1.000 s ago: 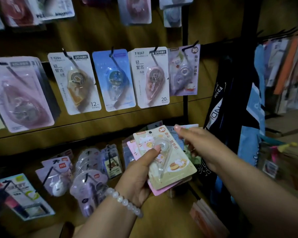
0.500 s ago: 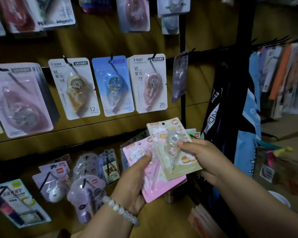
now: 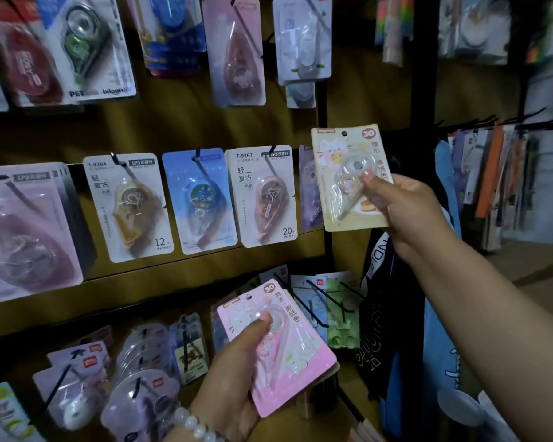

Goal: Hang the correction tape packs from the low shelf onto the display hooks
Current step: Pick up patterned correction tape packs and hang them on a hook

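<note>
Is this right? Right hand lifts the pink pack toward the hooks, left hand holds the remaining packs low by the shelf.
Not quite. In the head view, the right hand lifts the cream pack toward the hooks, not a pink one. The pink pack is on top of the packs that the left hand holds low by the shelf. The rest is right.

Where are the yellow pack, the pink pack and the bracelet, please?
yellow pack (image 3: 332,173), head view, upper left of its card.
pink pack (image 3: 300,355), head view, lower part of its card.
bracelet (image 3: 193,424), head view, a bead at the left wrist.
</note>
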`<state>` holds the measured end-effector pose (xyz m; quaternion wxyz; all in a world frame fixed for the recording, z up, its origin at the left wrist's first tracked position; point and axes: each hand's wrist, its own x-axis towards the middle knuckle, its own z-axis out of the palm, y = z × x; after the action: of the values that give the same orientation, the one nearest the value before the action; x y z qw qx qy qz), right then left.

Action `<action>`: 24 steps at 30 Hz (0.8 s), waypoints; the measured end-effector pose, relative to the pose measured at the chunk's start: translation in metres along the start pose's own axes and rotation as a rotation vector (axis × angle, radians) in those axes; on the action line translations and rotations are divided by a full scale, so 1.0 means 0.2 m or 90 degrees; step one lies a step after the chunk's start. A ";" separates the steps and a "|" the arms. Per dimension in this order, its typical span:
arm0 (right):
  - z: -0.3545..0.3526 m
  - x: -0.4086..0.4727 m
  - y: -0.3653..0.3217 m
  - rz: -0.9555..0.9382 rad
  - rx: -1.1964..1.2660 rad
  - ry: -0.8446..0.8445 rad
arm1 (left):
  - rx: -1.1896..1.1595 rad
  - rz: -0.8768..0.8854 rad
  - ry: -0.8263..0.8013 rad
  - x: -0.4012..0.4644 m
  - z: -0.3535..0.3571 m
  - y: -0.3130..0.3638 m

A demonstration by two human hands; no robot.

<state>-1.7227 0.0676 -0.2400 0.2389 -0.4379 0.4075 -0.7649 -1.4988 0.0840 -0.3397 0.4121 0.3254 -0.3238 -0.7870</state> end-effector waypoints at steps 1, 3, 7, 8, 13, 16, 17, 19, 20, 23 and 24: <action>0.00 0.02 0.00 0.001 -0.006 0.001 | 0.001 -0.001 0.001 0.00 0.00 0.00; 0.00 0.04 0.02 0.007 -0.016 -0.007 | 0.004 0.000 -0.001 -0.01 0.00 0.00; 0.01 0.06 0.07 0.015 -0.025 -0.020 | 0.002 0.000 -0.005 -0.01 -0.01 0.00; 0.02 0.07 0.08 0.017 -0.031 -0.019 | 0.004 -0.001 -0.003 -0.01 -0.01 0.00; 0.10 0.17 0.12 0.060 -0.077 0.025 | 0.005 -0.008 0.002 0.00 -0.02 -0.01; 0.14 0.21 0.16 0.088 -0.125 0.031 | 0.010 -0.006 -0.006 0.01 -0.03 -0.02; 0.15 0.22 0.17 0.099 -0.141 0.034 | 0.016 -0.006 -0.007 0.01 -0.03 -0.03; 0.15 0.22 0.20 0.126 -0.163 0.045 | 0.019 -0.008 -0.007 0.02 -0.05 -0.03; 0.14 0.21 0.22 0.137 -0.175 0.054 | 0.017 -0.010 -0.008 0.03 -0.06 -0.03; 0.09 0.12 0.33 0.118 -0.203 0.135 | 0.017 -0.010 -0.008 0.06 -0.09 -0.05; 0.07 0.07 0.37 0.107 -0.190 0.154 | 0.017 -0.008 -0.005 0.07 -0.10 -0.05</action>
<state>-1.7163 0.0105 -0.2911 0.1836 -0.3377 0.5768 -0.7208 -1.4938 0.0713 -0.3636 0.4017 0.3296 -0.3341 -0.7863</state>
